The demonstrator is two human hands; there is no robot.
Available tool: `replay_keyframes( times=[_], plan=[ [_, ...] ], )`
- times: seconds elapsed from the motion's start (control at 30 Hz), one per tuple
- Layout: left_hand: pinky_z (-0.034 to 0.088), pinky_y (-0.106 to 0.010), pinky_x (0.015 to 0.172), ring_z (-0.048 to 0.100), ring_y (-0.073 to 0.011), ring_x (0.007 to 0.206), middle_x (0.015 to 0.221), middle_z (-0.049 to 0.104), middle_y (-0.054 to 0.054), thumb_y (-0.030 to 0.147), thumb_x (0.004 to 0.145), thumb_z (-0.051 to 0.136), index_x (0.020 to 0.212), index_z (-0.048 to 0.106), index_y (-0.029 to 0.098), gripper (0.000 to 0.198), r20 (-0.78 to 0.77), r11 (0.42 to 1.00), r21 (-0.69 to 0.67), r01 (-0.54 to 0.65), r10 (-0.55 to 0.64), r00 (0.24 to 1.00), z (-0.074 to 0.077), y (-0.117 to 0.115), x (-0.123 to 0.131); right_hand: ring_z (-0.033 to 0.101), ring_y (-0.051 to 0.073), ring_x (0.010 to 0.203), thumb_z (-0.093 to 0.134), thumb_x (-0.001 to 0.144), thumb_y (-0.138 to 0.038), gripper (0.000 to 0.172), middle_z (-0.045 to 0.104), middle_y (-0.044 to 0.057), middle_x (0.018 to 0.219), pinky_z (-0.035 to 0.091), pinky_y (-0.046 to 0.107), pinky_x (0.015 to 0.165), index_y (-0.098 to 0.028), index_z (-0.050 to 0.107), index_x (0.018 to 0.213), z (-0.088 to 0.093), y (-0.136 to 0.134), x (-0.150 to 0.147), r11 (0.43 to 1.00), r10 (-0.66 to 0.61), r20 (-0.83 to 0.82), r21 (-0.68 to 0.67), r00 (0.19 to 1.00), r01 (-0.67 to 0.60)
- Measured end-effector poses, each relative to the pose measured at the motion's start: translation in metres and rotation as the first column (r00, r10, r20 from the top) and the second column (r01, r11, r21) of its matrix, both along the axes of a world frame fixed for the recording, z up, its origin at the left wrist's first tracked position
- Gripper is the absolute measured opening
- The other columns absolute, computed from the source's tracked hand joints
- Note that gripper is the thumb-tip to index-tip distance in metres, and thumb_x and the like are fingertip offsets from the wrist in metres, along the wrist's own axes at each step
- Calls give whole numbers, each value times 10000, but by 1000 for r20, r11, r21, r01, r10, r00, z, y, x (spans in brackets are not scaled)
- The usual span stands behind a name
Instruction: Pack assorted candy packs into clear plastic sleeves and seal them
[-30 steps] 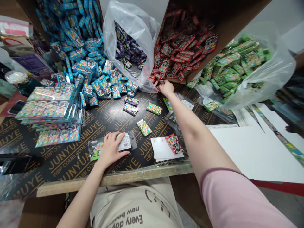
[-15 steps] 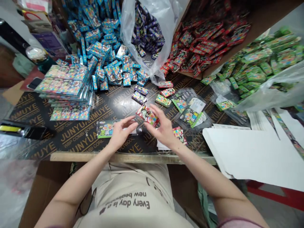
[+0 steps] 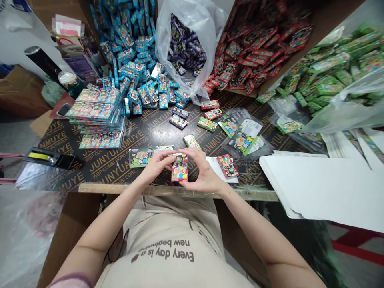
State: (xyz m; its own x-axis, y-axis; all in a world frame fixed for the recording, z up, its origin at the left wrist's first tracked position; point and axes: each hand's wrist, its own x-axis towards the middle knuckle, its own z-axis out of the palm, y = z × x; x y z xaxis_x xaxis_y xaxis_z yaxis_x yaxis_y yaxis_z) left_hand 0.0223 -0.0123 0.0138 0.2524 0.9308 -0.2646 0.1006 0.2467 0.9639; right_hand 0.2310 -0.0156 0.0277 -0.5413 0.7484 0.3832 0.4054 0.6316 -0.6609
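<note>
Just above the table's front edge, a small red candy box (image 3: 180, 170) stands upright in my hands, its printed face toward me. My right hand (image 3: 204, 172) grips it between the thumb at the bottom and the fingers at the top. Fingertips of my left hand (image 3: 157, 166) pinch its upper left edge. Partly behind the left hand lies a flat printed bag (image 3: 139, 158) with a green lower edge. A green box (image 3: 191, 141) rests just beyond my right fingers. Another red box (image 3: 228, 165) sits on white paper (image 3: 214, 163) to the right.
Heaps of blue boxes (image 3: 129, 64), purple boxes in a plastic bag (image 3: 207, 68), red boxes (image 3: 255, 52) and green boxes (image 3: 333, 80) line the back. Filled packs (image 3: 96, 108) are stacked left. Loose purple boxes (image 3: 178, 121), printed bags (image 3: 243, 138) and white sheets (image 3: 318, 188) lie nearer.
The red box has come toward me and turned from slanted to upright. My left hand has moved right onto it. A green box now shows beyond my right hand. The view has shifted slightly.
</note>
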Motion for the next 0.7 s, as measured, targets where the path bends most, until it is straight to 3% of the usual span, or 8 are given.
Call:
replay_keyframes(
  times=[0.07,0.1,0.13,0.2,0.27,0.4,0.57,0.7],
  plan=[
    [403,-472,1008,544,-315,1184,1307,587,-144,534,680,723,1336,532,200,760,-352,954,288,83,25,936,-6,3,-14,523,311,1164,738,654,-306,739,573,98,1240,364,479,997,-256,443,1330,-8,5,5,988,-141,33,69,989,139],
    [300,-534,1089,442,-356,1298,1412,498,-159,527,613,785,1404,457,213,912,-526,908,377,180,50,849,-10,5,-22,531,316,1147,743,662,-329,718,582,103,1227,358,480,985,-248,457,1316,-14,9,8,974,-210,56,93,976,205],
    [201,-580,1127,369,-384,1352,1459,440,-171,506,559,830,1444,398,216,1027,-666,868,405,288,64,743,-15,7,-29,537,320,1135,748,673,-364,708,590,108,1219,353,480,976,-242,465,1310,-21,13,11,961,-264,82,106,961,255],
    [121,-622,1133,386,-390,1336,1419,470,-182,462,561,842,1490,304,208,1103,-822,823,359,440,56,566,-26,9,-41,545,327,1128,757,686,-442,720,602,114,1217,331,488,980,-235,471,1314,-36,20,16,944,-324,133,120,937,309],
    [154,-599,1133,477,-347,1256,1310,550,-160,425,631,803,1515,221,195,1084,-861,804,341,488,58,505,-33,9,-46,535,338,1157,770,677,-484,749,602,119,1241,283,514,1014,-235,474,1319,-49,23,17,936,-345,161,139,925,325],
    [178,-556,1143,522,-309,1209,1260,569,-126,418,637,787,1534,101,202,1150,-802,782,438,443,118,585,-34,4,-47,515,334,1216,800,651,-471,829,577,120,1314,251,521,1053,-250,433,1361,-57,20,13,967,-256,118,43,959,253],
    [157,-541,1161,520,-290,1235,1288,559,-95,414,613,807,1534,61,251,1197,-716,783,458,421,44,697,-26,-2,-47,443,316,1333,764,674,-573,957,522,117,1404,254,514,1096,-270,302,1455,-49,16,11,975,-78,6,-210,997,78],
    [201,-564,1138,536,-306,1210,1251,581,-92,449,616,807,1531,84,259,1181,-700,790,498,357,123,704,-27,0,-45,364,335,1386,731,642,-675,1051,455,148,1460,207,525,1123,-246,270,1483,-45,11,8,957,-250,-10,-154,968,246]
  ],
)
